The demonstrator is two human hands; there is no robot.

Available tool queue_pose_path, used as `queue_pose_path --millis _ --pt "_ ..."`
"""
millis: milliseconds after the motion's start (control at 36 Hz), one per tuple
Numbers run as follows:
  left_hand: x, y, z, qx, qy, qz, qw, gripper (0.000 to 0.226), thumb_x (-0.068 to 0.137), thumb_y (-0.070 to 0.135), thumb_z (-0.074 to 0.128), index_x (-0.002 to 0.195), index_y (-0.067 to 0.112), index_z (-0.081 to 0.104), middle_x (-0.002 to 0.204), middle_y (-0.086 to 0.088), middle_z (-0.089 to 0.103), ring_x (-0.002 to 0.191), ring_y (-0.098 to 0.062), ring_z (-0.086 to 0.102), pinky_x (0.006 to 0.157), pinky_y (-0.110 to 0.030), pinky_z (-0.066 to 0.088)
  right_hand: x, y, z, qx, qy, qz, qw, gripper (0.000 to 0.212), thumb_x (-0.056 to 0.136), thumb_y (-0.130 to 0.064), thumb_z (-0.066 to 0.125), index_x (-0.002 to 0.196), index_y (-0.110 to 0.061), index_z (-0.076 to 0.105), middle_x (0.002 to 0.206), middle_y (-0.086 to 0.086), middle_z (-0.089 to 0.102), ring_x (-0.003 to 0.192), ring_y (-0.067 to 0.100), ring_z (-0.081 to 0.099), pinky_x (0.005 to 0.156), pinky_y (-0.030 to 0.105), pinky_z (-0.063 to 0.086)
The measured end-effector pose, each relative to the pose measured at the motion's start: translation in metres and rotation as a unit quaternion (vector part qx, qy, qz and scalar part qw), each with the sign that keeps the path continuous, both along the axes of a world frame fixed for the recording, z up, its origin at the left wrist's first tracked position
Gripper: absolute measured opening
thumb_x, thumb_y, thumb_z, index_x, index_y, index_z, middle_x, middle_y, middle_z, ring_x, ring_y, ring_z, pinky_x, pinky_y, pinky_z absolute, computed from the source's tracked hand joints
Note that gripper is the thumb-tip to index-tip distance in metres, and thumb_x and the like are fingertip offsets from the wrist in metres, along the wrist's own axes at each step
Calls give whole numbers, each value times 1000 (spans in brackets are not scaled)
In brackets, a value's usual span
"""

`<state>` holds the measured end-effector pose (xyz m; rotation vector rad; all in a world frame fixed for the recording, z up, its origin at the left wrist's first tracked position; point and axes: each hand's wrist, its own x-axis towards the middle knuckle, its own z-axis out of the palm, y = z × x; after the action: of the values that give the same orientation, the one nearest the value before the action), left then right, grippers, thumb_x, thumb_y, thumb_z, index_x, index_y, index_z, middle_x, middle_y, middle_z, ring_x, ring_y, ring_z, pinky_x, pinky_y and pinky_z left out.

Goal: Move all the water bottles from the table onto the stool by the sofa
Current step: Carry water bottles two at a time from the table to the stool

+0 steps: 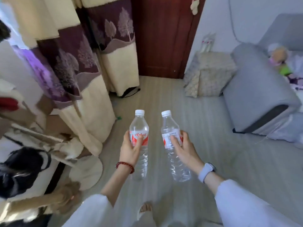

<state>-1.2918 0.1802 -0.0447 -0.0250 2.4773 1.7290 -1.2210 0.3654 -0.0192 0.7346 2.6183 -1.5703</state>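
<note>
A person crosses the striped floor (pixel 205 128) carrying two water bottles upright. The left hand (pixel 129 149) wraps the left bottle (pixel 139 128) at its red label, thumb across the front; the right hand (pixel 184 148) closes its grip round the right bottle (pixel 170 126) the same way, fingers (pixel 175 141) on the label. Both bottles are capped and clear of any surface. Ahead, the patterned stool (pixel 214 74) stands beside the grey sofa (pixel 255 89). Keeping the bottles vertical and setting them down apart on the stool's top looks the sound course.
</note>
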Motion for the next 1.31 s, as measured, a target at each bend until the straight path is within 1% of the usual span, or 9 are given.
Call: queue_pose_path --millis 194,306,472,639,750,1000,1139,1194,1306 --pt "-122 126 7 -6 -6 -118 993 16 85 39 57 85 43 41 80 19 57 73 5 55 63 -15 41 -77 108 5 2 -8 -117 993 46 85 -55 46 119 -25 38 101 -16 58 99 21 59 88 40 45" --pt "-186 209 0 -7 -12 -167 986 23 84 42 56 100 33 42 83 20 57 75 -2 57 63 -20 41 -127 179 -6 -5 -8 -163 987 45 88 -47 49 121 -18 39 113 -2 60 105 26 57 94 43 44" --pt "-286 339 -8 -28 -11 -210 977 37 84 41 58 114 25 44 84 21 56 73 11 53 55 -1 38 -221 303 -15 -13 -11 -168 986 48 89 -48 47 124 -19 35 123 3 57 110 28 56 96 48 43" --pt "-384 458 12 -20 -17 -208 978 41 82 46 58 116 26 44 86 27 53 72 13 56 69 -25 49 -319 421 1 -29 -7 -202 979 49 86 -50 47 123 -20 36 121 4 59 105 26 58 94 48 45" --pt "-442 521 16 -23 -11 -197 980 36 82 47 57 111 30 43 85 29 51 72 23 52 62 -13 40 -376 488 2 -30 -7 -203 979 49 85 -52 48 122 -22 37 122 3 59 105 24 58 93 45 45" --pt "-594 676 -12 -37 -15 -201 979 57 80 41 63 126 18 39 89 21 54 77 7 54 70 -18 41 -523 647 -33 -33 13 -210 977 40 83 -50 54 111 -25 39 91 -17 60 80 1 58 65 22 41" --pt "-684 774 -24 -19 -53 -213 976 60 77 42 66 126 20 41 99 15 60 95 -10 59 81 -23 43 -618 742 -38 -66 14 -205 976 46 83 -43 59 117 -22 35 92 -14 63 79 1 64 68 22 52" --pt "-714 814 -22 -15 -57 -222 973 59 75 41 68 126 22 43 103 12 62 92 -3 60 80 -18 45 -649 779 -36 -62 14 -207 976 47 83 -42 60 118 -23 34 93 -15 62 79 0 63 65 16 49" --pt "-757 890 -17 6 -61 -250 966 46 74 29 73 112 32 47 93 24 58 84 10 54 63 0 41 -693 847 -36 -87 10 -220 972 50 82 -38 62 118 -30 29 100 -11 61 88 8 64 74 25 50"
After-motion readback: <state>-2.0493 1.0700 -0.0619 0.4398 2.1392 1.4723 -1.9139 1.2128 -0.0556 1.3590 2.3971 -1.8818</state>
